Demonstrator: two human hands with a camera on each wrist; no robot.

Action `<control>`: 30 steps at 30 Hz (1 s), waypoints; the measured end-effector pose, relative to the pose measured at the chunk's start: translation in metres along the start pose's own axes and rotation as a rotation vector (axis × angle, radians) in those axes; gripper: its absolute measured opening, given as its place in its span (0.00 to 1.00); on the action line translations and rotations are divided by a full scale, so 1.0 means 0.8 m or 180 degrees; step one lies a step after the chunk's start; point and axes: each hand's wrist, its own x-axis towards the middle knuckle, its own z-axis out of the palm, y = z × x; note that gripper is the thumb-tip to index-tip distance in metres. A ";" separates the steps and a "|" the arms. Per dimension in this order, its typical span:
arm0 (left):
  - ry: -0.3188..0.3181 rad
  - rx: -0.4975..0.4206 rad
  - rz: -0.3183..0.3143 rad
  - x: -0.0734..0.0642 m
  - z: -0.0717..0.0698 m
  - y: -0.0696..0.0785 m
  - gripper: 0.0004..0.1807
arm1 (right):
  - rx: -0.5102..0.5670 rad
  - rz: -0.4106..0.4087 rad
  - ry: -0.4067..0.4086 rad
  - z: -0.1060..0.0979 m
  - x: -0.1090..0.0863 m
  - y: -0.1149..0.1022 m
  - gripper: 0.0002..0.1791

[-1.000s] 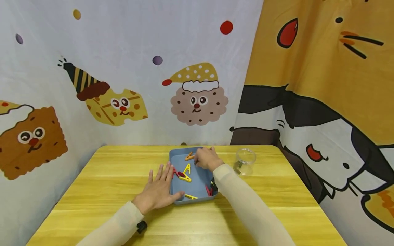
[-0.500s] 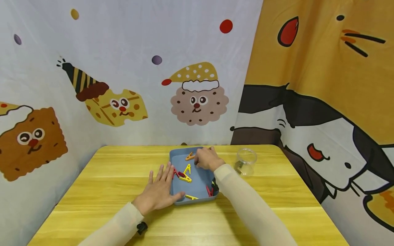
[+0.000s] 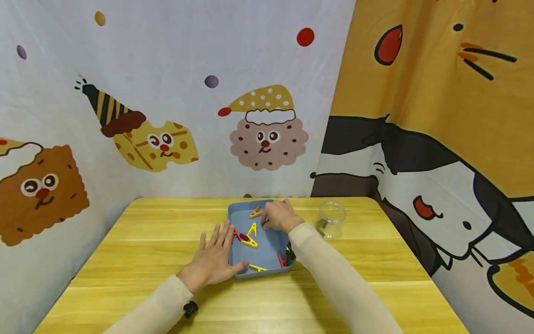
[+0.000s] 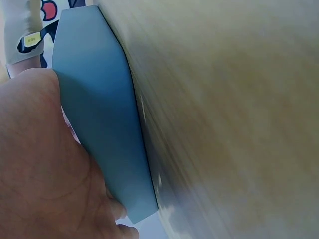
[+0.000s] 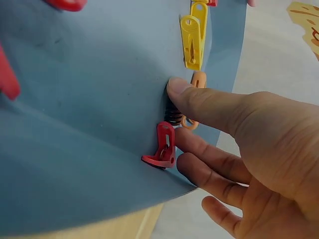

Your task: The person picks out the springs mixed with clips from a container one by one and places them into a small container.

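My left hand (image 3: 210, 262) lies with straight, spread fingers along the left rim of a blue-grey tray (image 3: 267, 253); in the left wrist view it rests against the tray's outer wall (image 4: 99, 94). Inside the far right corner, the thumb and fingers of my right hand (image 3: 279, 215) pinch a small black ribbed piece (image 5: 173, 113), partly hidden by the thumb. Close beside it in the right wrist view are a red clip (image 5: 165, 144) and an orange clip (image 5: 199, 78). Yellow clips (image 3: 250, 242) lie near the tray's middle.
A clear round jar (image 3: 332, 222) with a few dark pieces in it stands right of the tray. Another red clip (image 3: 282, 260) and a black item (image 3: 289, 251) lie at the tray's near right, and a yellow clip (image 3: 257, 268) by its near rim. Behind the wooden table (image 3: 167, 222) hangs a printed curtain.
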 end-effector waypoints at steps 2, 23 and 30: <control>0.0009 -0.0010 0.0002 0.000 0.000 0.000 0.67 | 0.0009 0.0004 0.0019 0.000 0.000 -0.001 0.05; 0.0006 -0.0029 -0.0028 -0.003 -0.001 0.002 0.67 | 0.0188 -0.0189 0.0030 0.006 -0.003 0.000 0.02; 0.0022 -0.0038 -0.0037 -0.003 -0.001 0.003 0.67 | 0.0293 -0.0268 0.0087 0.002 -0.012 0.003 0.06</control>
